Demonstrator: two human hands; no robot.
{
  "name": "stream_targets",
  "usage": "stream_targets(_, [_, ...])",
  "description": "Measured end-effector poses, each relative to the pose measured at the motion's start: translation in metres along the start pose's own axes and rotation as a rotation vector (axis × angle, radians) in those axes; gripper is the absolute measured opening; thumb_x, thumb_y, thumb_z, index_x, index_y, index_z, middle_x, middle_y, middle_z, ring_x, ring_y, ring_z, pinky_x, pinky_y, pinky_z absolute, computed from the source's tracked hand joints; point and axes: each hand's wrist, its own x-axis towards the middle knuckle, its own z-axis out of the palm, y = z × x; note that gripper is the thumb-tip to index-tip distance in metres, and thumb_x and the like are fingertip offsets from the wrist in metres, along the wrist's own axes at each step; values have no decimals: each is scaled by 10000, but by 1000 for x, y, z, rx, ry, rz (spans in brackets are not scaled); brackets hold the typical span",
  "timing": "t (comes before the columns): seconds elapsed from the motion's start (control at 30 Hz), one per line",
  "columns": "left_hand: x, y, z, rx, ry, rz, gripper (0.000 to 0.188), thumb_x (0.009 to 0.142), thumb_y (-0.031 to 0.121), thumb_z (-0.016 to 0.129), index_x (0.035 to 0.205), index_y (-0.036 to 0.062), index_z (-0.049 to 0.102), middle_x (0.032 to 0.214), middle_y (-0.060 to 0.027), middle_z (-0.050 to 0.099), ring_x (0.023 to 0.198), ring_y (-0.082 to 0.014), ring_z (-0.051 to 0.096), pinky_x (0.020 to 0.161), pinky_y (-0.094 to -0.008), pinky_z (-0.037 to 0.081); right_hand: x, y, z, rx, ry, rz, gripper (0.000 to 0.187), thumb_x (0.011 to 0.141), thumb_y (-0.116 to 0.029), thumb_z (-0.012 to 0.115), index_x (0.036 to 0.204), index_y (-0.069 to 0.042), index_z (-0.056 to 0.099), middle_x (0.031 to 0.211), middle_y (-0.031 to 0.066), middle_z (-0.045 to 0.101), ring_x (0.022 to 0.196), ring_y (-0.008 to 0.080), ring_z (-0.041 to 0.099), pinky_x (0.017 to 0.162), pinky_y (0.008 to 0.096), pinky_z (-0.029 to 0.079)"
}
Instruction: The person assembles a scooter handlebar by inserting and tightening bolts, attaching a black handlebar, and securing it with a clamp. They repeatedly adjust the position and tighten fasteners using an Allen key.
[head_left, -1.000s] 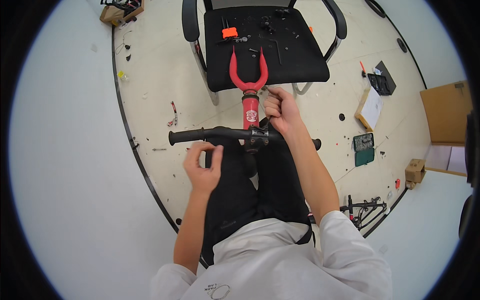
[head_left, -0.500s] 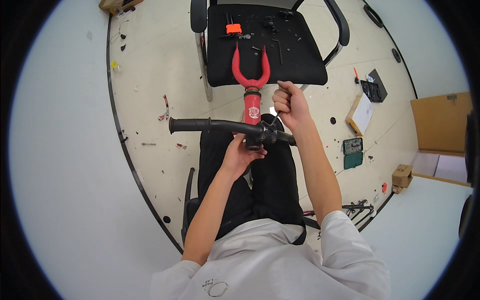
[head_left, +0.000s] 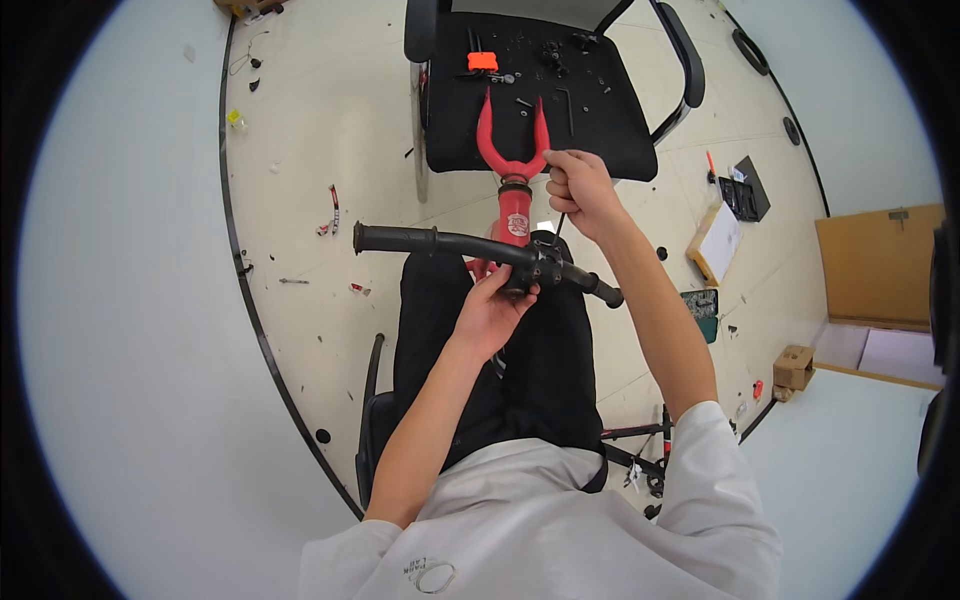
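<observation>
Handlebar (head_left: 435, 241): left grip (head_left: 490, 318) cupping stem (head_left: 545, 264); right grip (head_left: 583, 193) clenched on key (head_left: 560, 226). Turning apparently in hand; next turn would call for steady stem.

The left hand (head_left: 492, 318) holds the stem (head_left: 541, 270) by the black handlebar (head_left: 402, 240). Beyond the handlebar, the right hand (head_left: 583, 194) grips a thin tool (head_left: 559, 227).

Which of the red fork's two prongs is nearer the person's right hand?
The right prong, its lower part close beside the right hand; the left prong is across the gap, farther off.
</observation>
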Motion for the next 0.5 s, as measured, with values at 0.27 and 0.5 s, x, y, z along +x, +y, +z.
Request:
stream_targets(0.27, [3, 8, 16, 185, 112, -120, 310, 1017, 312, 499, 1092, 29, 602, 899, -113, 645, 664, -177, 579, 542, -268, 449, -8, -26, 36, -356, -62, -32, 318, 984, -151, 607, 742, -121, 402, 604, -73, 282, 495, 34, 235, 421, 250, 175])
stream_targets(0.5, [3, 6, 25, 187, 139, -79, 331, 1027, 338, 461, 1017, 36, 595, 841, -116, 628, 581, -152, 513, 488, -257, 362, -13, -26, 54, -675, -87, -145, 324, 974, -156, 606, 712, -91, 426, 571, -56, 304, 466, 45, 246, 413, 263, 184])
